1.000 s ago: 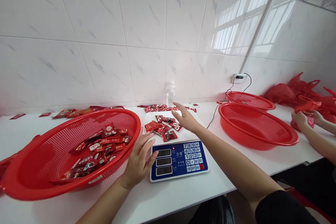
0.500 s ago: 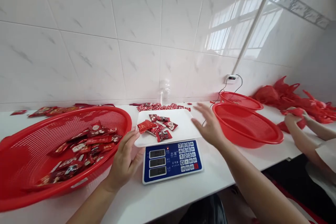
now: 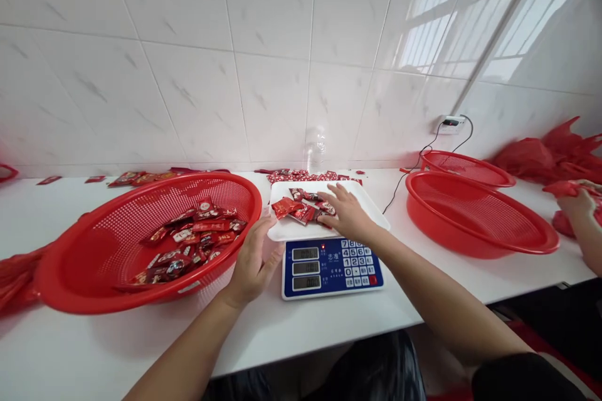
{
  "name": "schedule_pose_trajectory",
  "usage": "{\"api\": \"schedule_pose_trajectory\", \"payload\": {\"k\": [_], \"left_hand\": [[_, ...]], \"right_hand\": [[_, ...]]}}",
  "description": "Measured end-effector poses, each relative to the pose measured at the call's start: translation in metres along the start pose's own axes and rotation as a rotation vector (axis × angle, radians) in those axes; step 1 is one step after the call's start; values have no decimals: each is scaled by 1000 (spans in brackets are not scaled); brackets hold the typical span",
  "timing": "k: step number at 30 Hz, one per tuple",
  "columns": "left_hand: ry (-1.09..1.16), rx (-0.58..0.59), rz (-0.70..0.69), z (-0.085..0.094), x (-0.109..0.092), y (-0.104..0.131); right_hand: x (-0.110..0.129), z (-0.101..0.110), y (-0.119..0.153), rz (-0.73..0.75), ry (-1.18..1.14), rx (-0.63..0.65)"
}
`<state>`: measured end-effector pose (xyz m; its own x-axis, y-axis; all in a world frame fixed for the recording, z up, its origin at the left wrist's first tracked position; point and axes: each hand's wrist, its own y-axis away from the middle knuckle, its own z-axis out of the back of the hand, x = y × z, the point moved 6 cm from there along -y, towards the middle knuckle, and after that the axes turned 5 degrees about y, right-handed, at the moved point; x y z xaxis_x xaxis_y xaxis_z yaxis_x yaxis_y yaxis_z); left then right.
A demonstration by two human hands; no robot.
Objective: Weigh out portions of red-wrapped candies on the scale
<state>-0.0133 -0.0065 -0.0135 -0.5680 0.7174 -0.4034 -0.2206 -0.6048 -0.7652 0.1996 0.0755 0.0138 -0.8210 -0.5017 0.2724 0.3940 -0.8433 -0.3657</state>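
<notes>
My right hand (image 3: 347, 212) reaches over the white scale tray (image 3: 371, 216), its spread fingers at the right side of several red candy packets (image 3: 301, 210). At the tray's left front corner is my left hand (image 3: 254, 263), fingers apart and nothing held. The blue keypad and displays of the scale (image 3: 333, 268) face me below the tray. To the left of my left hand stands a large red basket (image 3: 79, 244) with more red packets (image 3: 207, 232) inside.
Two red baskets, one in front (image 3: 475, 216) and one behind (image 3: 470, 166), stand at the right. A clear bottle (image 3: 320, 150) and dotted red packets lie by the wall. A black cable (image 3: 399, 185) runs to a socket. Another person's hand (image 3: 576, 203) holds red plastic at far right.
My right hand has moved left and down onto the packets on the tray. The view has shifted left, so the scale and baskets appear farther right. My left hand stays beside the tray.
</notes>
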Motion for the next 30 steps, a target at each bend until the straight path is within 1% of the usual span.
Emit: {"api": "schedule_pose_trajectory", "payload": {"k": [2, 4, 6, 8, 10, 11, 13, 14, 16, 18, 21, 23, 25, 27, 30], "left_hand": [[11, 0, -2, -1, -1, -1], [27, 1, -9, -2, -4, -1], [46, 8, -20, -3, -8, -1], [60, 19, -32, -4, -12, -1], [65, 28, -45, -5, -16, 0], [65, 31, -50, -5, -17, 0], [67, 30, -55, -6, -18, 0], [69, 26, -55, -6, -18, 0], [70, 19, -42, -7, -15, 0], [54, 16, -18, -8, -12, 0], [20, 19, 15, -9, -7, 1], [18, 13, 19, -9, -7, 1], [22, 13, 23, -9, -6, 1], [21, 20, 28, -9, -5, 2], [26, 17, 23, -9, -4, 2]], "right_hand": [[-6, 10, 12, 11, -26, -74], [-10, 21, 32, 39, -67, -172], [-11, 34, 57, 56, -92, -343], [-11, 43, 85, 58, -113, -571], [-9, 42, 113, 84, -154, -780], [-7, 38, 124, 112, -183, -856], [-2, 23, 140, 190, -242, -935], [0, 14, 144, 225, -261, -940], [3, -5, 145, 262, -269, -906], [2, -22, 143, 256, -262, -858], [0, -34, 142, 240, -277, -832], [1, -35, 143, 249, -292, -835], [6, -30, 141, 250, -271, -818], [12, -22, 131, 230, -203, -755], [17, -4, 103, 159, -68, -618]]}}
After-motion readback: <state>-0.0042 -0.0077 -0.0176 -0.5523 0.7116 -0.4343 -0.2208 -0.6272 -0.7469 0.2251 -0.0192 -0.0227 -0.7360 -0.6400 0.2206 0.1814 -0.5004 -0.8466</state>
